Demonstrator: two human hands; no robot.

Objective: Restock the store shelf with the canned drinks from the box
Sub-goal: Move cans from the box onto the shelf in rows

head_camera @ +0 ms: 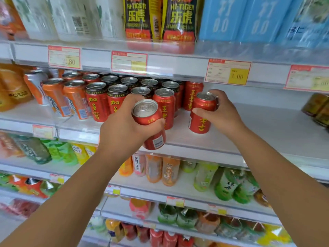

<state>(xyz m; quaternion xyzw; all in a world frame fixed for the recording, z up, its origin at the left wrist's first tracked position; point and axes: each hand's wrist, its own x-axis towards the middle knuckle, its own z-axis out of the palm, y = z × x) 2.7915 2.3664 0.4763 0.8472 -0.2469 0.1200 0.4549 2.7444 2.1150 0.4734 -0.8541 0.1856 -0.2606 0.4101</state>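
Can 1 stands on the shelf, grasped by your right hand; can 2 hangs tilted before the shelf edge, grasped by your left hand. Set down askew, it could topple the neighbouring red row.

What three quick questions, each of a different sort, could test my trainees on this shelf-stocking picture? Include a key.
1. True or false: the left hand holds its red can tilted.
2. The right hand grips a second can that is: A) lying on its side; B) upright on the shelf; C) upside down.
3. Fill in: the leftmost cans on that shelf are mainly ____ in colour.
Key: 1 true; 2 B; 3 orange.
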